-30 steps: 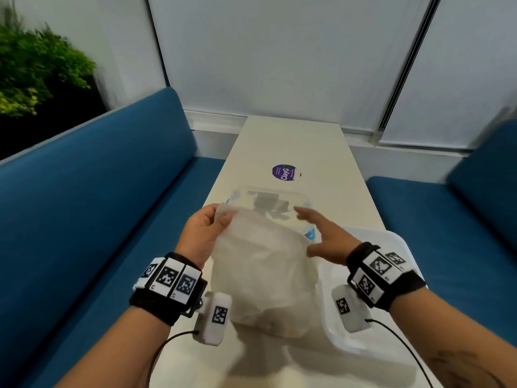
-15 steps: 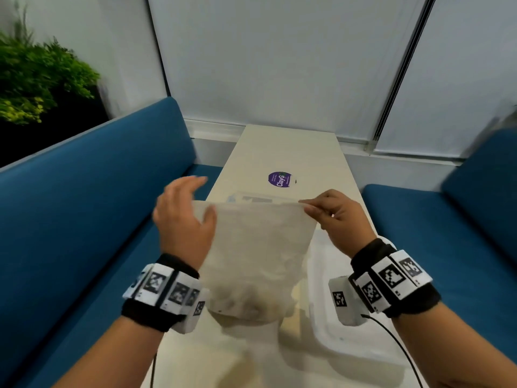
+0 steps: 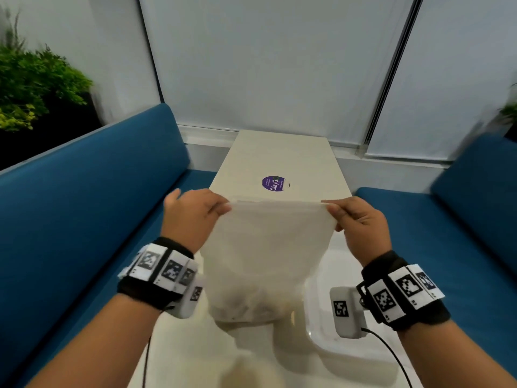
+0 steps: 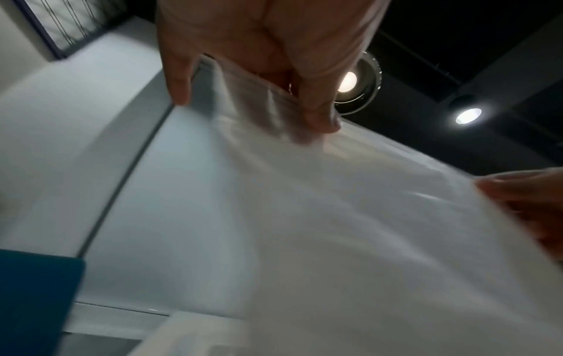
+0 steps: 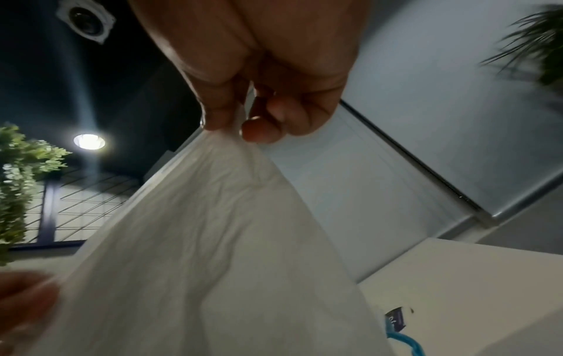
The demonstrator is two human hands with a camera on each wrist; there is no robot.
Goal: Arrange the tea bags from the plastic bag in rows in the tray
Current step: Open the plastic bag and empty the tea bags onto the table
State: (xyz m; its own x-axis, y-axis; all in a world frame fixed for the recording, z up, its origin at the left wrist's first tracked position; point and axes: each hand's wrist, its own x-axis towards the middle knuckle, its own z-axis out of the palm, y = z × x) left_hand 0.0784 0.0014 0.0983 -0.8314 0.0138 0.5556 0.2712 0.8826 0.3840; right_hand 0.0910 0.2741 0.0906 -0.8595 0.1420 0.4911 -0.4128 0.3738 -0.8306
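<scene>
A translucent white plastic bag (image 3: pixel 268 256) hangs above the table, its top edge stretched flat between both hands. Dim tea bags (image 3: pixel 246 301) lie bunched at its bottom. My left hand (image 3: pixel 195 214) pinches the bag's top left corner, and in the left wrist view the left hand (image 4: pixel 310 115) has thumb and fingers closed on the bag (image 4: pixel 320 228). My right hand (image 3: pixel 355 217) pinches the top right corner; the right wrist view shows that right hand (image 5: pixel 240 127) nipping the bag (image 5: pixel 213 253). The white tray (image 3: pixel 333 343) lies on the table, low and right, partly hidden by the bag.
The narrow cream table (image 3: pixel 279 158) runs away from me with a purple sticker (image 3: pixel 273 184) on it. Blue benches (image 3: pixel 84 205) flank it on both sides. A blue-trimmed clear container (image 5: pixel 402 337) behind the bag shows only in the right wrist view.
Both hands raised the bag off the table and moved apart to its top corners, pulling the top edge taut. The clear container is now hidden behind the bag.
</scene>
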